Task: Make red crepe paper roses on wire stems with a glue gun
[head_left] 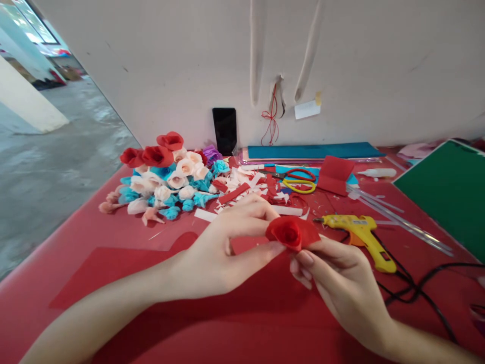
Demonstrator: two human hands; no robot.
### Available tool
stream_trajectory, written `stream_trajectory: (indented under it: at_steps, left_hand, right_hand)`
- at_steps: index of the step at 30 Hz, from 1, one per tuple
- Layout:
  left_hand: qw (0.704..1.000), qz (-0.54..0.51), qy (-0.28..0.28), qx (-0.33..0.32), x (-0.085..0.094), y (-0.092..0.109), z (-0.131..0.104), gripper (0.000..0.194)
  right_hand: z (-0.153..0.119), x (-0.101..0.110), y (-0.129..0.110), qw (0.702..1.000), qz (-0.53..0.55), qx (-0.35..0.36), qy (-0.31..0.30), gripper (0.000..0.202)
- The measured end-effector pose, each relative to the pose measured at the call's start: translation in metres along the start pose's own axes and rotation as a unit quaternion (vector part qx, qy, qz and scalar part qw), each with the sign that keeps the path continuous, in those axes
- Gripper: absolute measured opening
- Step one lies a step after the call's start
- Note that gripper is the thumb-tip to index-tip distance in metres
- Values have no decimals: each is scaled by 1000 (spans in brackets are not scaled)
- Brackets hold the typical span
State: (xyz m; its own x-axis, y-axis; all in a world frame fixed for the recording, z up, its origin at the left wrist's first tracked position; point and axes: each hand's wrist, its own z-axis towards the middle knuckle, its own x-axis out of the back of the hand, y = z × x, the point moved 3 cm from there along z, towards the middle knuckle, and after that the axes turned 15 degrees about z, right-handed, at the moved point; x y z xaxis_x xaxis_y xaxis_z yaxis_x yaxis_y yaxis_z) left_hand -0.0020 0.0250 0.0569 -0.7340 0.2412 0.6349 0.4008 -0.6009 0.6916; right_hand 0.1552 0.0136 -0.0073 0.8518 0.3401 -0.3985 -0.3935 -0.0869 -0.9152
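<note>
A red paper rose (291, 233) with a tightly coiled centre is held above the table, facing me. My left hand (231, 253) pinches its left side, thumb in front and fingers behind. My right hand (337, 278) grips the lower right of the rose between thumb and fingers; its base is hidden. Beneath my left forearm lies a sheet of red paper (94, 273). To the right of the rose, a yellow glue gun (359, 227) rests on its side with its nozzle pointing left.
At left back is a pile of paper flowers (178, 179) in red, white and blue. Scissors (299, 181) lie among paper scraps (246, 182). Clear glue sticks (401, 220), a small white bottle (379, 173), a green board (447, 192) and black cable (417, 288) occupy the right. A phone (225, 131) leans on the wall.
</note>
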Motion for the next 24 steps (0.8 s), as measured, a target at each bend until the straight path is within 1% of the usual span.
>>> stream_trajectory:
  at_steps: [3, 6, 12, 16, 19, 22, 24]
  left_hand:
    - [1000, 1, -1, 4, -1, 0, 1, 13]
    - [1000, 2, 11, 4, -2, 0, 2, 10]
    - [998, 51, 33, -9, -2, 1, 1, 6]
    - [998, 62, 21, -3, -2, 0, 1, 8]
    - [999, 49, 19, 4, -2, 0, 2, 9]
    - [998, 56, 17, 8, -3, 1, 2, 8]
    - [997, 69, 6, 27, -3, 0, 3, 9]
  right_hand:
    - [0, 1, 0, 1000, -11, -2, 4, 20]
    - [-1, 2, 0, 1000, -25, 8, 5, 19]
    - [-1, 1, 1, 999, -38, 20, -14, 20]
    - [1, -2, -3, 999, -23, 9, -20, 19]
    - [3, -5, -10, 1000, -9, 6, -15, 8]
    - [6, -5, -16, 999, -36, 13, -13, 6]
    - [8, -6, -18, 998, -65, 14, -15, 6]
